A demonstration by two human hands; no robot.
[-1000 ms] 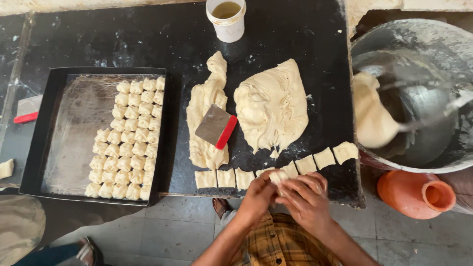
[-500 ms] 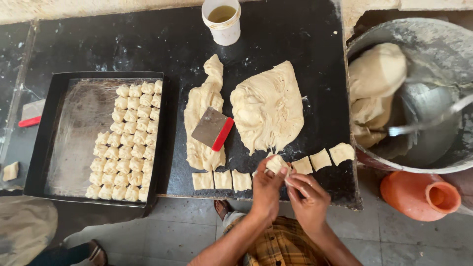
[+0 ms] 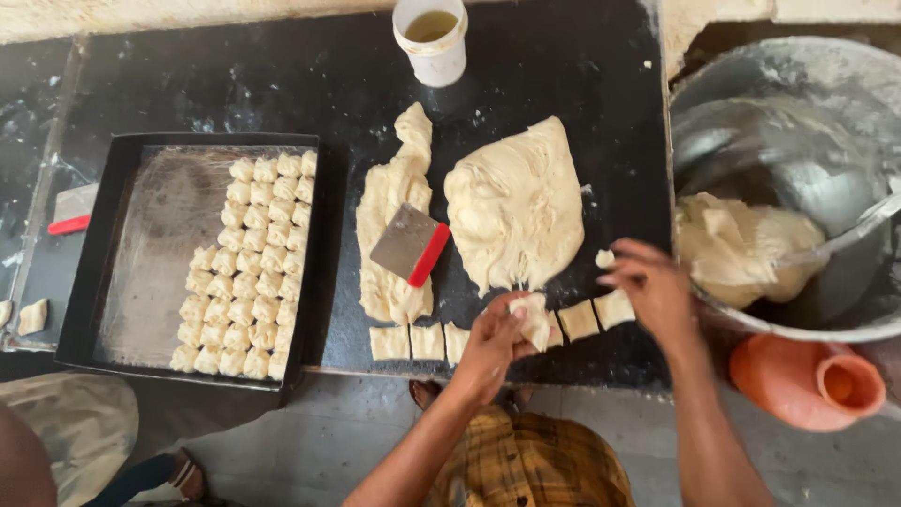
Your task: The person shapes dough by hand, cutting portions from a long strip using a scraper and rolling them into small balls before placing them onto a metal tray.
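My left hand (image 3: 490, 345) grips a folded piece of dough (image 3: 533, 317) near the front edge of the black counter (image 3: 563, 66). To its right, my right hand (image 3: 652, 286) is lifted with fingers apart and pinches a small scrap of dough (image 3: 605, 257) at its fingertips. A row of cut dough squares (image 3: 427, 341) lies along the front edge. Behind them sit a large flat dough mass (image 3: 516, 202) and a long dough strip (image 3: 392, 221) with a red-handled metal scraper (image 3: 410, 246) lying on it.
A black tray (image 3: 108, 225) at the left holds several rows of small dough pieces (image 3: 249, 268). A white cup of yellowish liquid (image 3: 432, 38) stands at the back. At the right is a big metal bowl (image 3: 798, 103) with dough (image 3: 737, 246); below it sits an orange jug (image 3: 807, 380).
My right hand has left the dough piece and moved right toward the bowl, fingers spreading. The left hand keeps the folded piece. The dough in the bowl has shifted.
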